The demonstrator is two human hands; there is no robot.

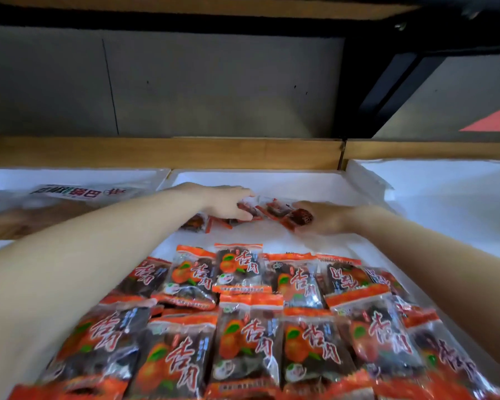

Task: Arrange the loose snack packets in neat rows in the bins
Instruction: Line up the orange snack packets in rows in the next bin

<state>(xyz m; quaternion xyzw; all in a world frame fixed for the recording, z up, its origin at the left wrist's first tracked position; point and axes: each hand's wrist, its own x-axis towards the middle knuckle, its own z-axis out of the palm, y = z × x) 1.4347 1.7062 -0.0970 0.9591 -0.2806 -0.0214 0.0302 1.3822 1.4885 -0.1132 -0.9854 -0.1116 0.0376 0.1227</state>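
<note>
White-lined bin (300, 180): left hand (225, 202), right hand (326, 217) grip loose packets (274, 210); rows (243, 327) read 杏肉.

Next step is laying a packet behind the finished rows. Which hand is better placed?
Probably the right hand: it grips a single packet, beside bare bin floor behind the rows. The left hand grips a bunch of loose packets.

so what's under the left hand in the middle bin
Loose orange-and-clear plastic snack packets, gripped by the left hand, on the white bin lining. Its fingers cover how many.
</note>
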